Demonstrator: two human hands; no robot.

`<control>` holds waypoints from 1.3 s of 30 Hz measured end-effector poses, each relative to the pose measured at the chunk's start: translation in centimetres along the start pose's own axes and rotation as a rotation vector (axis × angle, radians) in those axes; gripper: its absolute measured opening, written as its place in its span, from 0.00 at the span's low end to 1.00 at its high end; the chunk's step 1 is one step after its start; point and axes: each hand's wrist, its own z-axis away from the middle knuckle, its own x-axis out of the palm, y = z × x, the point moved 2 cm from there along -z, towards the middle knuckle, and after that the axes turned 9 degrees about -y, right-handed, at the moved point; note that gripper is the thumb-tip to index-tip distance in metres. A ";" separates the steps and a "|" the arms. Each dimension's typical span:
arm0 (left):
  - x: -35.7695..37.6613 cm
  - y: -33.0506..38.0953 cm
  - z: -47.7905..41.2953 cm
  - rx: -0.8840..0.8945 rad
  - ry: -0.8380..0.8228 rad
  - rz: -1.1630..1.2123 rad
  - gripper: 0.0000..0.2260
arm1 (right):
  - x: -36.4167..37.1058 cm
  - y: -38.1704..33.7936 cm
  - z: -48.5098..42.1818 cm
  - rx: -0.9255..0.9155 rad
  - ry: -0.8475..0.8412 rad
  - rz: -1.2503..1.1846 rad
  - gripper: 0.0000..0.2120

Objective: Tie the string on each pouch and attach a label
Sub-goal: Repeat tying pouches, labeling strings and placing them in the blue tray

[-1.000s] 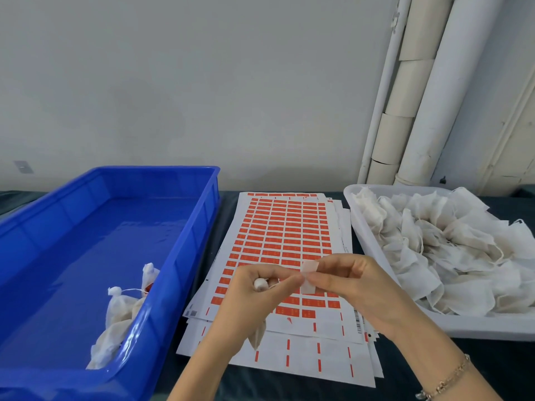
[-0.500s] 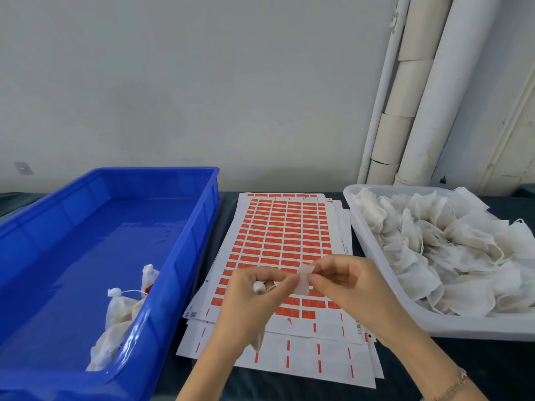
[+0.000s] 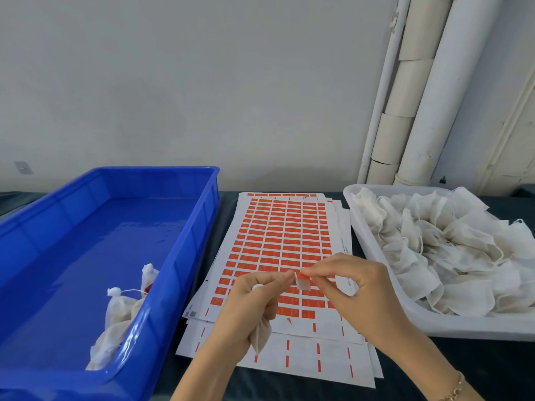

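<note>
Your left hand: grips the pouch over the sticker sheets, mid-bench.
Your right hand: pinches a label (fingertips almost meet).
Bench: dark; blue bin left edge, white tray right edge.
Room: grey wall, white pipes.

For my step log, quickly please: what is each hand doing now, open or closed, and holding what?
Left hand: closed, grips the pouch.
Right hand: closed, pinches the label by its top edge.

Glossy plastic blue bin, matt paper label sheets, thin cloth pouches (crinkly, gauze-like).
</note>
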 end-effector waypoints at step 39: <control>-4.4 1.4 4.4 0.106 -0.038 -0.154 0.08 | 3.9 -0.6 -2.7 0.200 0.155 -0.289 0.08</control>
